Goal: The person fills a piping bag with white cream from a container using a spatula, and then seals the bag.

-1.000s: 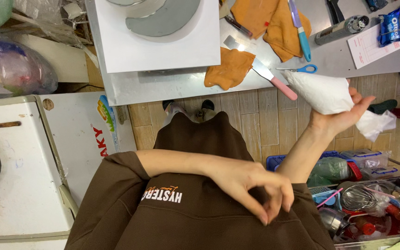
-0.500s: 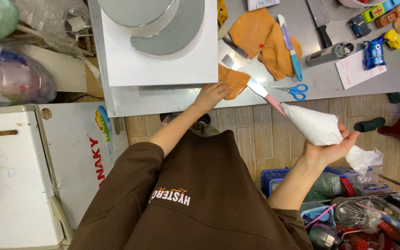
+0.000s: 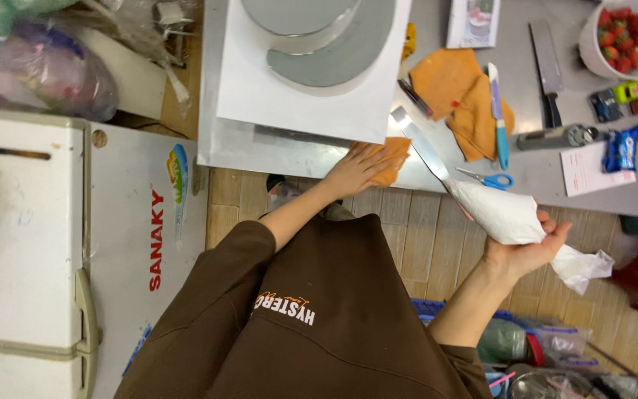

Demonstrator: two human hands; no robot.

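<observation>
Below the grey tabletop (image 3: 555, 185) edge, over bare wooden floor (image 3: 415, 229), the right hand (image 3: 526, 247) has its grip wrapped around a white piping bag (image 3: 500, 214). At the near edge the left hand (image 3: 359, 166) lies flat and open on an orange cloth (image 3: 393, 159). Beyond it stand a white board (image 3: 297, 96) with a round cake stand (image 3: 319, 29), a palette knife (image 3: 419, 140) and scissors (image 3: 485, 179); a white chest freezer (image 3: 53, 244) flanks the left.

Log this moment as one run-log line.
left hand: flat on orange cloth at table edge | right hand: holds white piping bag | palette knife: untouched
</observation>
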